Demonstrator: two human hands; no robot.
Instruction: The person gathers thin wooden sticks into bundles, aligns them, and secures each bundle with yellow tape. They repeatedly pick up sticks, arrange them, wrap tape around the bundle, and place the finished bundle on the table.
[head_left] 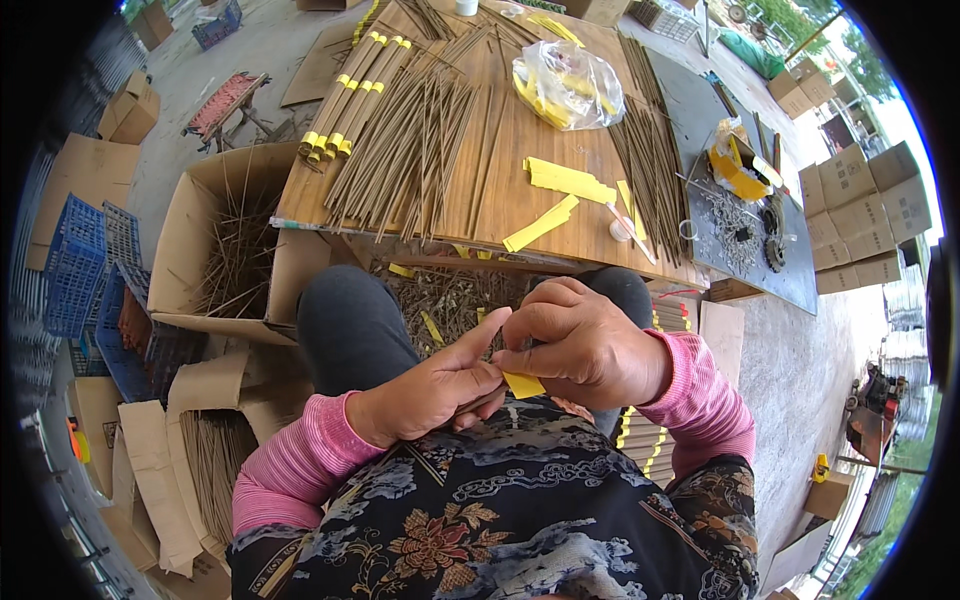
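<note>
Above my lap, my left hand (440,388) is closed around what look like thin brown sticks, mostly hidden by the fingers; its thumb points up toward the other hand. My right hand (585,345) meets it, fingers pinched on a strip of yellow paper (523,385) whose end hangs below them. On the wooden table (490,190) in front lie loose thin brown sticks (410,150). Left of these are stick bundles (352,95) banded in yellow paper. More yellow paper strips (568,180) lie near the table's front edge, beside a small white cup (620,230) with a white stick-like tool.
A clear plastic bag (570,85) with yellow paper sits farther back. Left stands an open cardboard box (165,270) of sticks, near blue crates (78,265). A dark board (745,230) at right bears a yellow container (738,168). Stacked cartons (860,205) stand beyond.
</note>
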